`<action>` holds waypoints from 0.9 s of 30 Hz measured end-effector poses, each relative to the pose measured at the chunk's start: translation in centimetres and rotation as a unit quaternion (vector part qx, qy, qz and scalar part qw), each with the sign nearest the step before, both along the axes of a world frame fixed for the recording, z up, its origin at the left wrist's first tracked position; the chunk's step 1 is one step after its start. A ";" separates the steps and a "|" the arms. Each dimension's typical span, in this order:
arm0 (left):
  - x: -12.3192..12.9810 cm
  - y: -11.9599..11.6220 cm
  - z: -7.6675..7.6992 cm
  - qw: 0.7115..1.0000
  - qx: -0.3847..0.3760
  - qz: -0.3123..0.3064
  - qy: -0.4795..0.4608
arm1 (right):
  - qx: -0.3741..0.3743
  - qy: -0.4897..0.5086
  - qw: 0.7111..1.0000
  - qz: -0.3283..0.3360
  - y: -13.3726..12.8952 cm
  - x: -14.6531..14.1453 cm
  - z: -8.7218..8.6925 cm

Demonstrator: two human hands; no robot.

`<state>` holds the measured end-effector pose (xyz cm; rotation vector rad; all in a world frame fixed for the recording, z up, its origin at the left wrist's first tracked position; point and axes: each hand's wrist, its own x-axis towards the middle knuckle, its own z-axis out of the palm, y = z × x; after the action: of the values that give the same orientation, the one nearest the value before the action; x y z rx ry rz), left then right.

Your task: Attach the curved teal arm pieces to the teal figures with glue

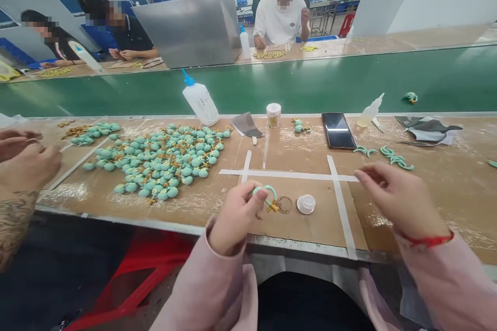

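Your left hand [236,217] grips a mint-green curved piece [264,191] at the near bench edge

Left to right: a co-worker's hands [23,155] at the near left, a heap of mint-green figures [163,160] with gold bits, a white glue bottle [200,104] lying at the far edge. The curved piece sits in your left fingers with a gold charm [272,207] at its end, just beside a metal split ring [284,205] and a white plastic cap [306,204] inside the taped area. A smartphone [337,130] lies farther off. Your right hand [404,201] is raised, fingers pinched together; you cannot tell whether it grasps anything
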<state>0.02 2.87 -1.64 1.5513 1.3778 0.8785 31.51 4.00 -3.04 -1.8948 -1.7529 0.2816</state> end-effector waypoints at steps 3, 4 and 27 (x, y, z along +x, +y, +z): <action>-2.0 2.1 -0.9 0.993 -0.024 -0.033 0.108 | -0.075 -0.182 0.977 -0.081 2.9 6.0 -3.7; -2.5 2.6 -1.2 0.989 -0.026 -0.035 0.139 | -0.096 -0.195 0.972 -0.093 3.6 7.5 -4.6; -10.9 5.3 -1.4 0.891 0.109 0.231 0.376 | -0.064 -0.150 0.983 -0.083 7.1 8.6 -4.8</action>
<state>-10.90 8.13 -3.00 1.8721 2.3439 0.7386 40.12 11.12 -7.83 -2.2589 -1.7852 0.0492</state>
